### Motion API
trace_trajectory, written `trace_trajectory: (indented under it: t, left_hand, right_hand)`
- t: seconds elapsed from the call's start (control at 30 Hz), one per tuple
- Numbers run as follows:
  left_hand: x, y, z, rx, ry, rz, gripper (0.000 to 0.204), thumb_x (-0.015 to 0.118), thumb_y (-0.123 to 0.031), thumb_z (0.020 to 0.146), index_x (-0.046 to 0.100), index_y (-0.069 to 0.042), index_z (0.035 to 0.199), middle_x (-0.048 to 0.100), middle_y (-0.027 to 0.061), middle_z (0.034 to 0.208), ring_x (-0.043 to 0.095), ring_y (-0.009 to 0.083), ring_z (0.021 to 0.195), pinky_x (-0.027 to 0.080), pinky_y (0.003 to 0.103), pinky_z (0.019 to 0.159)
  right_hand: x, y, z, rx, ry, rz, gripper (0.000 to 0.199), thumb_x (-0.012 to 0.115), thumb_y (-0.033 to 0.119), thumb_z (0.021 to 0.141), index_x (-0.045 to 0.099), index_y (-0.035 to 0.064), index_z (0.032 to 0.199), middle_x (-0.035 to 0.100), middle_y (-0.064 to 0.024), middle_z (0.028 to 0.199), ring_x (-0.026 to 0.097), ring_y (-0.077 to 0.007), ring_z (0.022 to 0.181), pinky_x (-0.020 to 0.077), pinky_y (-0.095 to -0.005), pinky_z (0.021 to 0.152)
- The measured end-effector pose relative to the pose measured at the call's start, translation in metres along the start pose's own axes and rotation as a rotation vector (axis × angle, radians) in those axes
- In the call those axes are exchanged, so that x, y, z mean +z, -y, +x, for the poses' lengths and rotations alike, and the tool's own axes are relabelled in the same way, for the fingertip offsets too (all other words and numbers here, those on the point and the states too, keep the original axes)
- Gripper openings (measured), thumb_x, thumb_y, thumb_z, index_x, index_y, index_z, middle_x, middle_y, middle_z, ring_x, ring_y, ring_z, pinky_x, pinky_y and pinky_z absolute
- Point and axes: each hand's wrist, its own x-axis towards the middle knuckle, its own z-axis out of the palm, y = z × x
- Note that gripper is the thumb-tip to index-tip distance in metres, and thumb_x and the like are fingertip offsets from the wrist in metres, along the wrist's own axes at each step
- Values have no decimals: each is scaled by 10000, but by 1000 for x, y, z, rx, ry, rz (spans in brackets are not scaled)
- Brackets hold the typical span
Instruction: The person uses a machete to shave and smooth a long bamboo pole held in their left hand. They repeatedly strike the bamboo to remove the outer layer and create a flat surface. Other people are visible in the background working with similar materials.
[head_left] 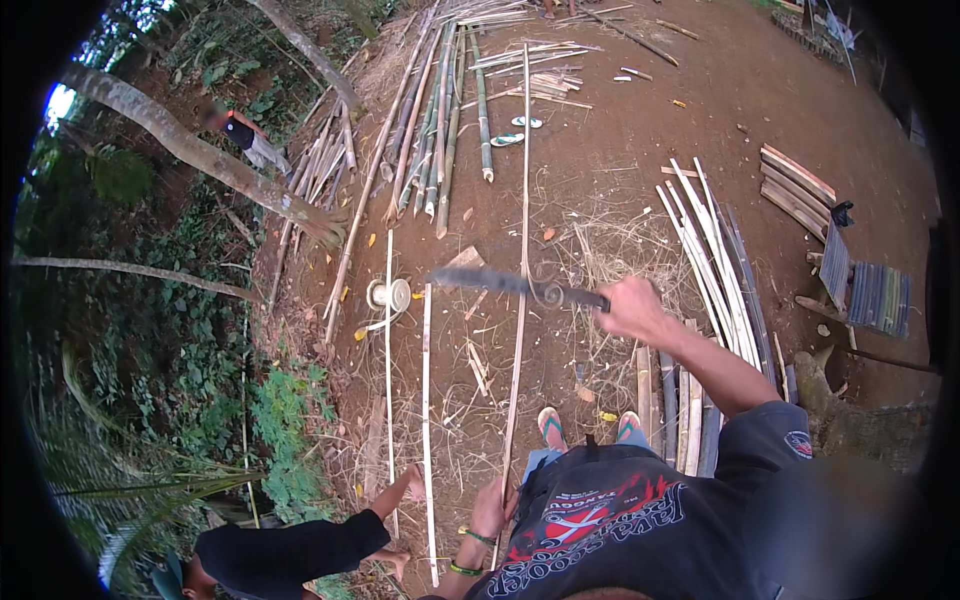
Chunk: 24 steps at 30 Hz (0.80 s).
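Observation:
My right hand (632, 308) is closed round the dark handle of a machete (480, 281), its blade pointing left. The blade crosses a long, thin bamboo strip (517, 380) that runs from near my body far out ahead. A curled shaving (549, 291) sits where blade and strip meet. Low in front of my torso, my left hand (488, 507) is wrapped round the near part of that strip. Two more pale strips, a wider one (427, 400) and a narrower one (389, 380), lie to its left.
Shavings litter the brown ground. Bamboo poles (443, 140) lie ahead, split pieces (708, 260) to the right. A pale roll (388, 295) and sandals (508, 139) lie on the ground. One person (290, 550) is close at lower left, another (245, 135) among the trees.

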Motion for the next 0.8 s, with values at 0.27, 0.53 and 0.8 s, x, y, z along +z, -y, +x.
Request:
trace_trajectory:
  t: [0.27,0.53,0.8]
  left_hand:
    - [-10,15,-20,52,13,3,468,311,-371,1059,383,-95,688,296,-10,494,305,108,394,240,275,375]
    - [-16,27,-22,40,38,281,446,316,-375,1043,388,-86,711,346,8,482,314,119,379,247,260,376]
    - [-29,59,-35,140,120,297,417,337,-306,1041,403,-91,690,368,11,474,336,142,379,257,272,381]
  right_hand:
    - [-7,-9,8,40,26,113,162,605,229,769,676,87,739,538,-54,489,532,-178,404,473,-348,443]
    - [5,12,-25,-327,187,-96,162,599,242,738,683,105,751,516,-32,473,517,-149,395,445,-334,382]
    - [-47,-82,47,457,1,197,191,528,77,874,688,12,956,516,-50,597,366,-76,437,334,-236,355]
